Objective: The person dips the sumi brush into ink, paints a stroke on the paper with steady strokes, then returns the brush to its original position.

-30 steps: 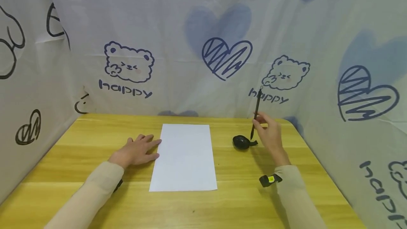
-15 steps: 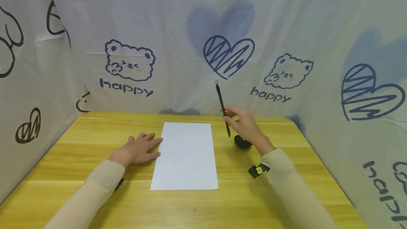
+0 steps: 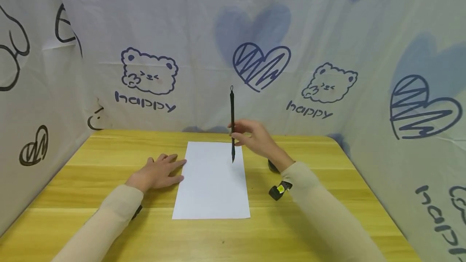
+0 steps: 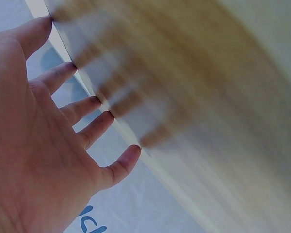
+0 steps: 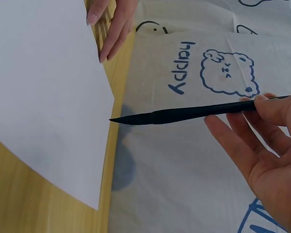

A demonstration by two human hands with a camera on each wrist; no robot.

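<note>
The sheet [image 3: 209,189] is smooth, matt paper. Beneath it, the tabletop [image 3: 316,229] shows wood grain under a smooth, glossy finish with blurred reflections. Above the sheet, the brush [image 5: 182,114] has a smooth handle; behind the sheet hangs matt, lightly creased cloth [image 3: 204,51].

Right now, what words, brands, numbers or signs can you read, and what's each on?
"happy": back curtain, under the left bear drawing.
"happy": same curtain, under the right bear drawing.
"hap", then cut off by the picture's edge: right curtain.
Incomplete, unreadable: black marks on the left curtain; blue lettering, left wrist view.
Too small: any print on the yellow label of the black wrist device.
None seen: white paper, black brush.
</note>
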